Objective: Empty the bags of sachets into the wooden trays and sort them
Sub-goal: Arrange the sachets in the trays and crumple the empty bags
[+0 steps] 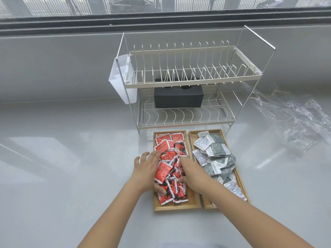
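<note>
Now both hands, left hand and right hand, fingers loosely spread, tidy the red sachets in the left wooden tray; squaring next.

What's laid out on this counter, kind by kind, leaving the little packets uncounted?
Wooden trays: 2
Sachet piles, red and grey: 2
Dish rack: 1
Black box: 1
White caddy: 1
Crumpled clear plastic: 1
Total: 8

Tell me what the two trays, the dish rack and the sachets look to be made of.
Trays: pale wood, perhaps bamboo, with visible grain and a smooth finish.
Dish rack: metal wire, shiny chrome-like side frames, cream-coated shelves.
Red sachets and grey sachets: thin printed packets with crimped edges; plastic, foil or paper cannot be told.
</note>
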